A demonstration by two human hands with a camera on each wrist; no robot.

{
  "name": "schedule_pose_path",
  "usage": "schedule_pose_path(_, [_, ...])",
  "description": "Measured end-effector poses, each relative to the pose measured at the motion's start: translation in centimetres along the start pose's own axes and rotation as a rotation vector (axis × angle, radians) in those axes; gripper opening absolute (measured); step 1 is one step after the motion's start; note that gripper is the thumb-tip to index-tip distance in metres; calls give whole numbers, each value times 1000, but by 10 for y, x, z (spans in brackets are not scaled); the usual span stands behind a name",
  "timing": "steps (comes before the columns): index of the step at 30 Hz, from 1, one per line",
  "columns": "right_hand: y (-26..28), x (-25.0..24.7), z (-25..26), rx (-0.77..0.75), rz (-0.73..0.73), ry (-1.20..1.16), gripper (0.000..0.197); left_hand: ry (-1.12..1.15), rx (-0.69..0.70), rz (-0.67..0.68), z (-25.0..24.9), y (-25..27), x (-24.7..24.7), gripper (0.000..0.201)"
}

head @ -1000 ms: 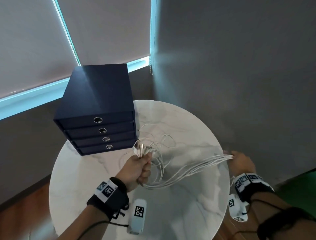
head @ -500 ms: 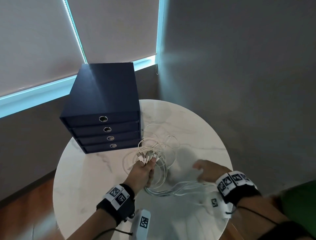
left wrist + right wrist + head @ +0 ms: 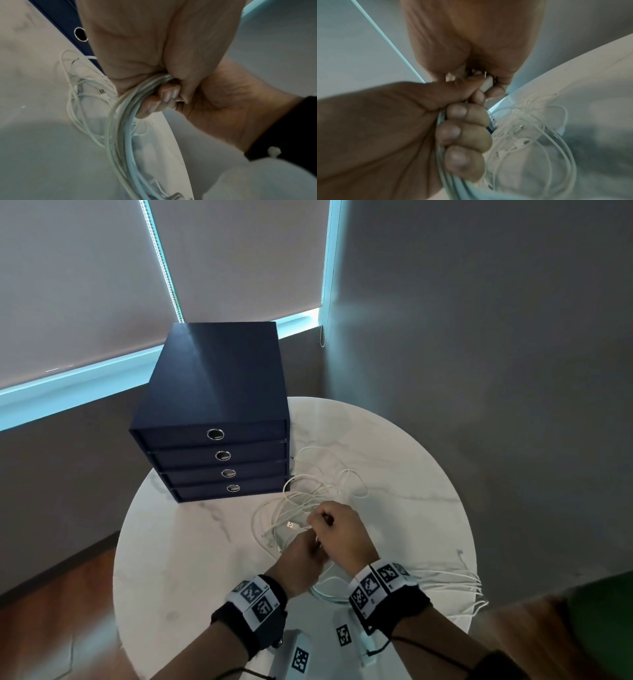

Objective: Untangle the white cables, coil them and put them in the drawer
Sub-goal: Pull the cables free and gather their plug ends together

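Both hands meet above the desk [image 3: 178,559]: left hand [image 3: 303,559] fingers fisted round the white cables [image 3: 123,121] bundle, w/ right hand [image 3: 342,534] pinching strands beside it, prob. to keep loops gathered. Drawer unit [image 3: 219,405] shut, near.

Readable text: none
Wrist band tags [image 3: 257,599]: black-and-white square codes only, no letters legible
Camera housing tag [image 3: 300,659]: square code, no words
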State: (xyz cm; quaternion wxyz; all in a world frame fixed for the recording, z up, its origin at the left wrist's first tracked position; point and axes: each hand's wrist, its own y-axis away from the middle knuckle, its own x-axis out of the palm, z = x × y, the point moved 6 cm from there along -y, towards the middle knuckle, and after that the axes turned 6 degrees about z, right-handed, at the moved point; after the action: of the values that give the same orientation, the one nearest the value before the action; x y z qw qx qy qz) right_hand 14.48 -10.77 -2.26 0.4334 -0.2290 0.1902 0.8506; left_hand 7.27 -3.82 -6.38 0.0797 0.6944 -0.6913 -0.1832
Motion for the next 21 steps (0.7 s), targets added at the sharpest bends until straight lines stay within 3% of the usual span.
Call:
schedule_pose_path(3, [3,6,-16,74,-20,73,21,-175,59,-14,1,-2,3,24])
schedule_pose_path(6, [7,11,-24,167,62,321,23,-357,63,34,6,-5,11,7])
schedule_pose_path(8, [9,11,-27,214,84,453,28,-466,46,93,9,-5,20,20])
schedule_pose_path(11, [10,10,-33,204,226,402,36,-468,41,163,11,-4,25,22])
schedule_pose_path(13, [11,11,-45,265,339,137,46,-418,35,197,16,-2,24,18])
schedule_pose_path(15, [10,7,-67,357,314,-30,52,-267,-35,155,24,1,16,29])
schedule_pose_path(18, [-1,-9,-98,363,154,58,29,125,-227,-102,52,4,-10,31])
schedule_pose_path(21, [-6,-22,-111,385,119,195,20,347,-269,-271,71,5,-30,33])
